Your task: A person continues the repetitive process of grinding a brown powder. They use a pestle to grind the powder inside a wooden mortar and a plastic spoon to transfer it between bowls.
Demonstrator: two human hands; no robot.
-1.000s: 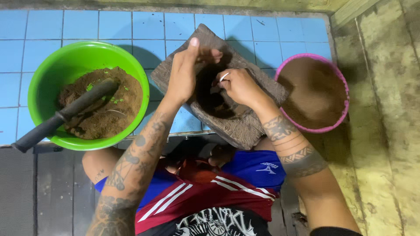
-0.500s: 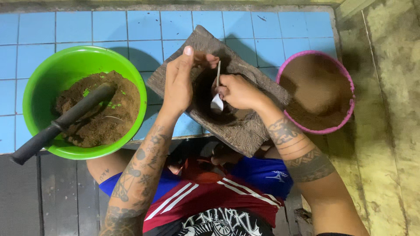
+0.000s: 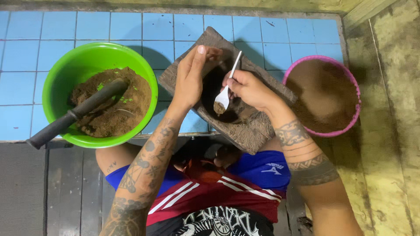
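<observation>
A dark square stone mortar (image 3: 258,126) lies tilted on the blue tiled ledge, with a hollow holding brown paste. My left hand (image 3: 192,76) rests flat against the mortar's left rim, fingers together. My right hand (image 3: 249,89) grips a white plastic spoon (image 3: 225,94) whose bowl carries a lump of brown paste over the hollow. A green plastic bowl (image 3: 61,74) at the left holds brown paste with green flecks and a black pestle (image 3: 74,116) leaning out over its rim.
A pink-rimmed bowl (image 3: 352,120) of smooth brown mixture stands at the right. Blue tiles (image 3: 144,26) cover the ledge; dark planks (image 3: 39,188) lie below it. A rough yellowish wall surface (image 3: 393,131) runs along the right. My knees sit under the ledge's edge.
My right hand has lifted the white spoon out of the mortar's hollow with paste on it. My left hand has flattened against the rim. The view moved slightly closer.
</observation>
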